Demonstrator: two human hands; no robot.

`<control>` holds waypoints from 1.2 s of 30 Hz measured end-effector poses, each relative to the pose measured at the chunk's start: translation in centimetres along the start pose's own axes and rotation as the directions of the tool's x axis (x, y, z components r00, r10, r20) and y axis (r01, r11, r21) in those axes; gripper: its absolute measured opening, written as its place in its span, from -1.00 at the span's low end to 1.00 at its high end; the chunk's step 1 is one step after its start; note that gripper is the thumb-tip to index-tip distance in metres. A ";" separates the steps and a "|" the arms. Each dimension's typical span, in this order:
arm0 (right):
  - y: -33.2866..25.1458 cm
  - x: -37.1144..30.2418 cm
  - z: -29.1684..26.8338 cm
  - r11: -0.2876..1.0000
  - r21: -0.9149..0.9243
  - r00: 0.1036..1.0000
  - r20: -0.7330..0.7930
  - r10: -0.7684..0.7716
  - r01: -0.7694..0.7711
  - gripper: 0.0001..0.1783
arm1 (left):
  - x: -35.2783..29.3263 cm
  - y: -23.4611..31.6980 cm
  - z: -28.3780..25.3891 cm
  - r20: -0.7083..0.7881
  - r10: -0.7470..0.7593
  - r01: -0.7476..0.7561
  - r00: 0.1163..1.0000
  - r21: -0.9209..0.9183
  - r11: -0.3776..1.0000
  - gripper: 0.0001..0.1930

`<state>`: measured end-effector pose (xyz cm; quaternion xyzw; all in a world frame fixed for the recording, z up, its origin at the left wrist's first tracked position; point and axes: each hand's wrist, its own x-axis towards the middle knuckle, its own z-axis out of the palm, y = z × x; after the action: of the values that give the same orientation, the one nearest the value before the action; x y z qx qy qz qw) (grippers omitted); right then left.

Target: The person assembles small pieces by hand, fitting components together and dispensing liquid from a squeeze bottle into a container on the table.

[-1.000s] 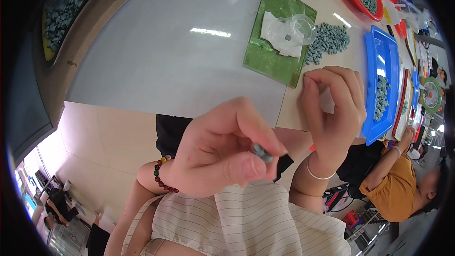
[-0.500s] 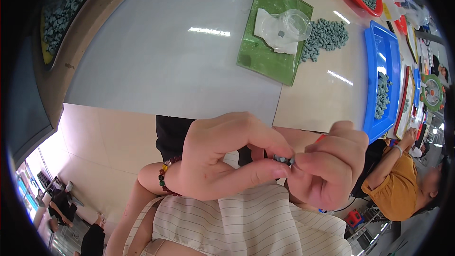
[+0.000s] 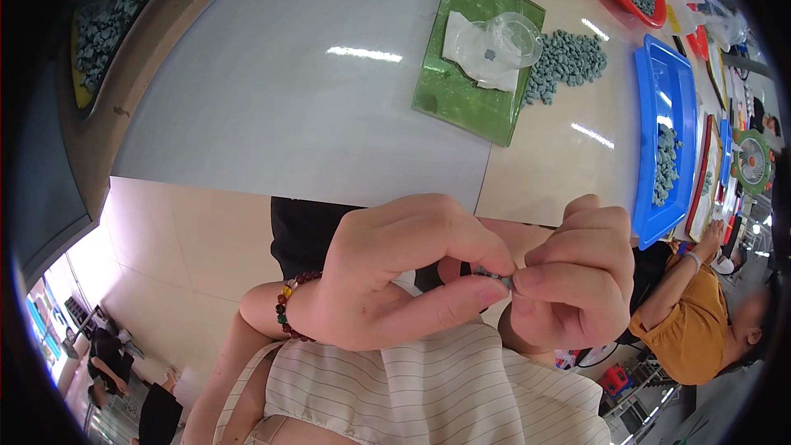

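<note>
Close to my body, just off the table's front edge, my left hand (image 3: 383,239) pinches a small grey-green stone piece (image 3: 484,271) between thumb and forefinger. A beaded bracelet circles that wrist. My right hand (image 3: 577,280) meets it from the right, thumb and forefinger pressed together at the same piece and its other fingers curled. The fingertips cover most of the piece. Beyond the hands, a green plate (image 3: 441,91) carries a white paper (image 3: 498,81) and a clear round plastic container (image 3: 527,49). A small stone chip shows at the container.
Loose grey-green stones (image 3: 568,62) lie beside the plate. A blue tray (image 3: 647,156) of stones stands right, a red tray (image 3: 657,12) of stones at far right. More stones fill a container (image 3: 124,25) at far left. A person in a mustard top (image 3: 688,325) sits at right.
My fingertips have drawn closer together, and less of the stone piece shows between them. The right hand has shifted slightly, its fingers now curled differently.
</note>
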<state>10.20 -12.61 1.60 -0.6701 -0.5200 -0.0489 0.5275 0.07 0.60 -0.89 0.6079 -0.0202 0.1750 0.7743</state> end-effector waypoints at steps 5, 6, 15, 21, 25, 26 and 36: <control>0.4 0.3 -0.1 0.986 -0.112 0.992 0.024 -0.122 0.124 -0.79 | -0.1 -0.1 -0.1 -0.011 -0.006 0.006 1.000 -0.017 1.000 -0.87; 0.5 0.4 -0.1 0.973 -0.144 0.984 0.047 -0.174 0.179 -0.81 | -0.2 -0.1 -0.1 -0.024 -0.017 0.016 1.000 -0.028 0.999 -0.86; -0.1 1.6 0.0 0.971 -0.177 0.986 0.085 -0.145 0.158 -0.83 | -0.4 0.3 -0.4 -0.028 -0.151 0.139 0.988 -0.253 0.957 -0.79; 2.3 5.9 -0.6 0.812 -0.563 0.987 0.112 -0.112 0.156 -0.84 | -0.4 0.7 0.1 -0.158 -0.229 0.148 0.960 -0.409 0.901 -0.79; 4.3 7.3 -0.1 0.803 -0.530 0.960 0.207 -0.188 0.271 -0.79 | -0.6 0.0 -0.9 -0.096 -0.105 0.060 0.990 -0.390 0.919 -0.84; 4.1 7.6 0.1 0.789 -0.540 0.952 0.241 -0.188 0.293 -0.80 | -0.6 0.3 -0.9 -0.099 -0.134 0.087 0.986 -0.378 0.922 -0.83; 3.7 8.2 0.7 0.746 -0.559 0.926 0.309 -0.217 0.362 -0.80 | -0.7 0.1 -0.9 -0.183 -0.003 -0.076 0.983 -0.423 0.903 -0.78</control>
<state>16.38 -6.45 3.95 -0.7149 -0.6305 -0.2189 0.2083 -0.81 1.28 -1.19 0.4044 0.0003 0.2345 0.8840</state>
